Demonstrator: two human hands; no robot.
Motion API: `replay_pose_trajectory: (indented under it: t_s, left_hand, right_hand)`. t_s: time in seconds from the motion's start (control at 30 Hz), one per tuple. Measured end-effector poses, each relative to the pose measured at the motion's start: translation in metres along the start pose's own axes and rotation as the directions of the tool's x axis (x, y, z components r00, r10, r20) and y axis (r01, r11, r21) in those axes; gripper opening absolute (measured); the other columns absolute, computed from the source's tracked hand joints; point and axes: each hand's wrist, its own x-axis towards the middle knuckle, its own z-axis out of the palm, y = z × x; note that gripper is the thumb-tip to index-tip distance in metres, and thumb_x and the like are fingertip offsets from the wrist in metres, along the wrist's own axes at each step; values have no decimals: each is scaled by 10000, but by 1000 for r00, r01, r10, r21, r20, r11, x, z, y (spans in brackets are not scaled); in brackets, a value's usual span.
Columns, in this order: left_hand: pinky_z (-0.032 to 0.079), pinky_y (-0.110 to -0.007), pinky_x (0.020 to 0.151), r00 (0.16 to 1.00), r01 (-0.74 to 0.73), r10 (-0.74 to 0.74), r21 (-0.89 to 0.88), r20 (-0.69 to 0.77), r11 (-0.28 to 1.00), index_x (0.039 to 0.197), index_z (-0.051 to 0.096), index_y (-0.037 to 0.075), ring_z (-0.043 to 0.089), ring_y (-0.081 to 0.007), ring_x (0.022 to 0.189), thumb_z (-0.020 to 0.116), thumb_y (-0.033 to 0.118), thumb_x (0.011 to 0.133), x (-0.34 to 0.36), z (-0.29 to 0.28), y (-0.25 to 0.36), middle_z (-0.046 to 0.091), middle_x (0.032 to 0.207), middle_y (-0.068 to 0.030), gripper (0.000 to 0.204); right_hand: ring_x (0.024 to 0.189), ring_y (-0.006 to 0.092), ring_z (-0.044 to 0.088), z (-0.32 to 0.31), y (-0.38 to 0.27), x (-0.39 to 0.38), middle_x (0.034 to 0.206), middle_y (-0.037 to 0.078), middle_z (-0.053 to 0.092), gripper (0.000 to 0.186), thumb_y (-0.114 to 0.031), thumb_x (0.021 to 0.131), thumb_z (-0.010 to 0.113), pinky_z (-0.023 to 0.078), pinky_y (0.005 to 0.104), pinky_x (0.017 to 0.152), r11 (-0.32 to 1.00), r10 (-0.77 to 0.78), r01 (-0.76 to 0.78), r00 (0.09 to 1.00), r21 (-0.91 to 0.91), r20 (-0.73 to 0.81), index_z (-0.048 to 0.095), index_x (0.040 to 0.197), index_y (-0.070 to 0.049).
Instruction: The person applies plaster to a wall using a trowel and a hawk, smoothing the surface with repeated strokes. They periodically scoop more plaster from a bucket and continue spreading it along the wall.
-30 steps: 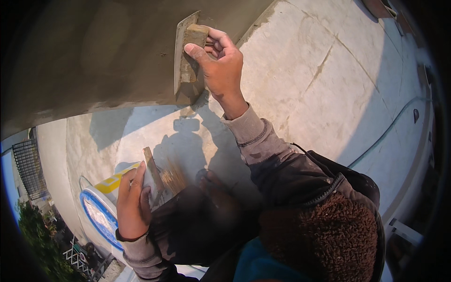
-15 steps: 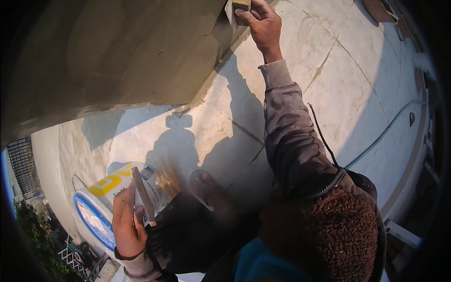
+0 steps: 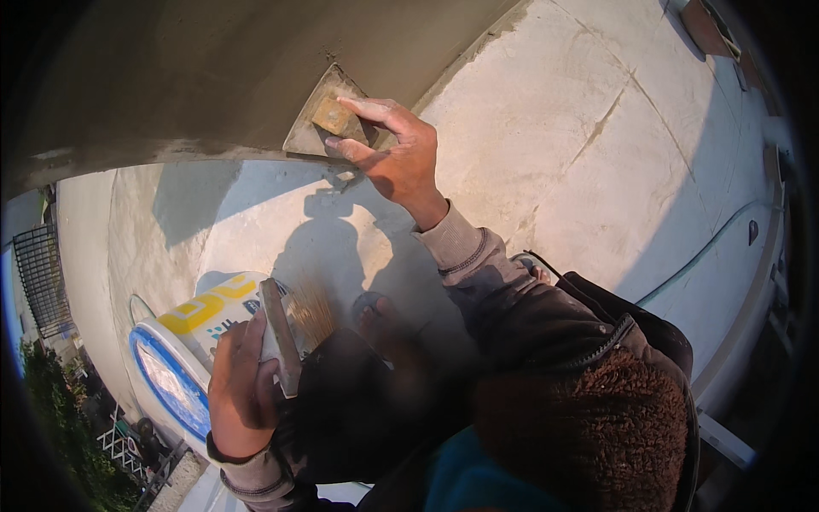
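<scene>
My right hand [image 3: 397,158] grips the block-shaped handle of a plastering trowel [image 3: 303,132]. The trowel's thin, greyish plate lies against the damp grey-brown plastered surface [image 3: 179,81], close to its lower corner. Low on the left, my left hand [image 3: 241,388] is closed around a narrow, grey, plaster-smeared slab [image 3: 280,337], seen nearly edge-on; its exact kind does not show. That hand is in front of a white bucket [image 3: 205,316] with yellow print and a blue rim. Straw-like bristles [image 3: 310,311] stick out beside the slab.
Pale concrete floor [image 3: 503,119] with dark joint lines spreads to the right, crossed by my shadow near the middle. A thin hose [image 3: 708,247] runs along the far right. A dark metal grate [image 3: 41,282] and green plants [image 3: 64,427] are at the left rim.
My right hand has brought the trowel from the top edge down and left along the plastered surface to its lower corner. My left hand has shifted only slightly, still holding the slab.
</scene>
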Motion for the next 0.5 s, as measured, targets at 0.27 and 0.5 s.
replay_pose_trajectory:
  t_s: [0.27, 0.5]
  left_hand:
    - [521, -429, 913, 998, -44, 46, 39, -46, 998, 1405, 561, -31, 641, -436, 1047, 590, -63, 884, -9, -4, -2, 604, 1187, -265, 523]
    - [518, -435, 914, 999, -28, 27, -34, -23, 999, 1406, 553, -44, 638, -444, 1032, 596, -57, 888, -16, -6, 0, 610, 1177, -267, 520]
  right_hand:
    - [1056, 255, 726, 43, -33, -59, 1141, 161, 748, 499, -57, 707, 908, 569, 360, 956, 994, 61, -75, 984, 80, 168, 731, 1172, -10]
    - [1009, 215, 729, -34, -11, 48, 1124, 116, 732, 419, -45, 825, 839, 610, 339, 877, 975, -11, 47, 987, 219, -161, 682, 1207, 23]
